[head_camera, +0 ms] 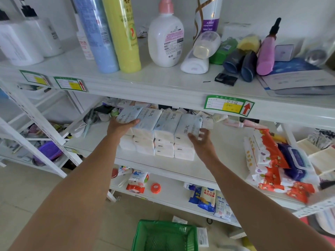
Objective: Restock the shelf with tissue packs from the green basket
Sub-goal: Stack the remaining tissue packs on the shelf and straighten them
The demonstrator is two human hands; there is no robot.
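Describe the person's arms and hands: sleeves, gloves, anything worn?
No sleeves in view: left arm and right arm are bare to the frame edge. Left hand and right hand are ungloved; no watch, bracelet, ring or markings visible.

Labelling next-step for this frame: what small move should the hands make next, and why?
Probably press the top-left tissue pack flush into the row: the left hand grips it and it looks slightly askew, while the open right hand rests at the right end of the stack.
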